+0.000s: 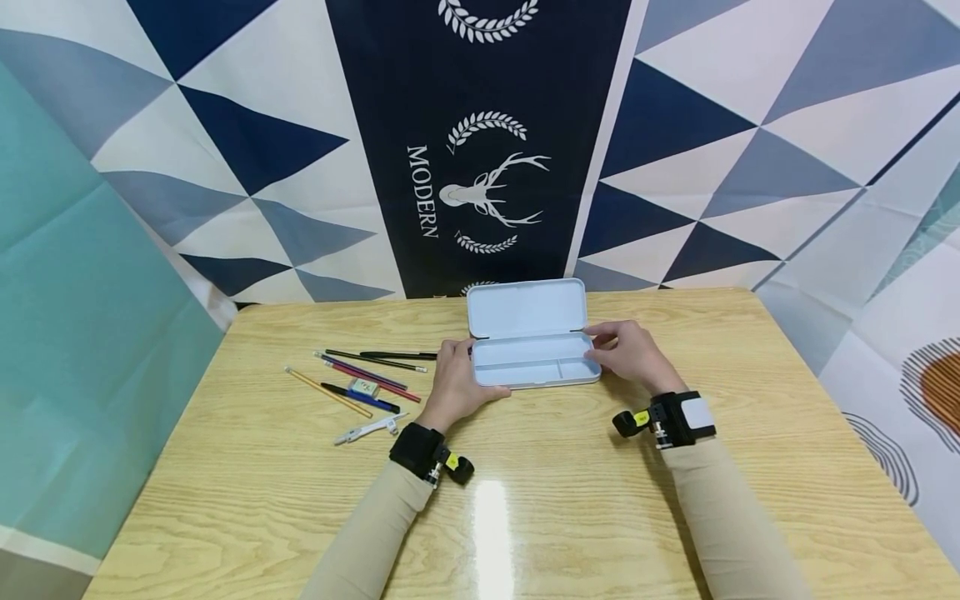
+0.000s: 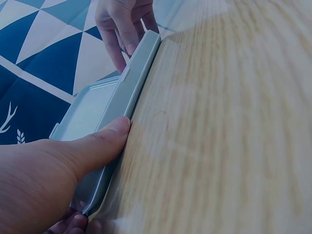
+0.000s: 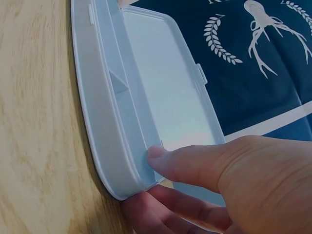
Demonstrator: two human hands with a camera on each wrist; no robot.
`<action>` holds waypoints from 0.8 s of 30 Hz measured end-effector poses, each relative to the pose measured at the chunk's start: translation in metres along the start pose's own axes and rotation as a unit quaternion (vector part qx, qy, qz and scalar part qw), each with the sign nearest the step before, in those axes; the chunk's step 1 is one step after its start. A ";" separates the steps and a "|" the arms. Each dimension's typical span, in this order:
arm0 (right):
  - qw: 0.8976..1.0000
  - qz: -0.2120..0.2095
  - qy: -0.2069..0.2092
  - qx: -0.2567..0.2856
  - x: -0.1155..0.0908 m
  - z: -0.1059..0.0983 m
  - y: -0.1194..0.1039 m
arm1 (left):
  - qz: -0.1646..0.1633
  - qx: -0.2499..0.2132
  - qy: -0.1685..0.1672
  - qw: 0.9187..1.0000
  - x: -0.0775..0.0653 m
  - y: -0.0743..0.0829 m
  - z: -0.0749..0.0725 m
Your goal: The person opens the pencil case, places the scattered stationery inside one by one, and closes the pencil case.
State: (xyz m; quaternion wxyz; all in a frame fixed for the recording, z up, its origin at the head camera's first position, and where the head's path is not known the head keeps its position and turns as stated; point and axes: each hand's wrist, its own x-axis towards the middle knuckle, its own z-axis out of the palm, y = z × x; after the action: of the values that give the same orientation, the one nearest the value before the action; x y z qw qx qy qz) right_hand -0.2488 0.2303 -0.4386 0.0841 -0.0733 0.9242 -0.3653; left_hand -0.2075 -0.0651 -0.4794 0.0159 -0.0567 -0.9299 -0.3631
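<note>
A light blue pencil case (image 1: 517, 375) lies on the table with its lid (image 1: 527, 308) raised back on the hinge. Thin dividers split its inside into compartments. My left hand (image 1: 459, 385) grips the left end; in the left wrist view the thumb (image 2: 109, 136) lies along the front wall, and the other fingers go round the end, partly hidden. At the right end my right hand (image 1: 632, 357) pinches the case wall. Seen from the right wrist, that thumb (image 3: 190, 163) reaches over the rim to the inside while the fingers stay outside, low near the table.
Left of the case are several pencils (image 1: 375, 377), black pens (image 1: 393, 355), a blue pen (image 1: 367, 400), a small eraser (image 1: 364, 387) and a white compass (image 1: 367, 430). The wooden table (image 1: 570, 517) meets a patterned cloth (image 1: 487, 100) behind the case.
</note>
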 end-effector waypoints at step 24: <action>1.000 0.017 0.014 0.007 -0.001 0.003 0.001 | 0.009 0.017 -0.014 1.000 0.001 -0.002 -0.001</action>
State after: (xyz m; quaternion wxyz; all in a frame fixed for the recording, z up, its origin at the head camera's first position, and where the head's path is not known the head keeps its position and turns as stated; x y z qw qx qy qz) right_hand -0.2474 0.2294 -0.4419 0.0778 -0.0515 0.9237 -0.3715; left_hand -0.2083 -0.0669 -0.4797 0.0073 -0.0699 -0.9354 -0.3465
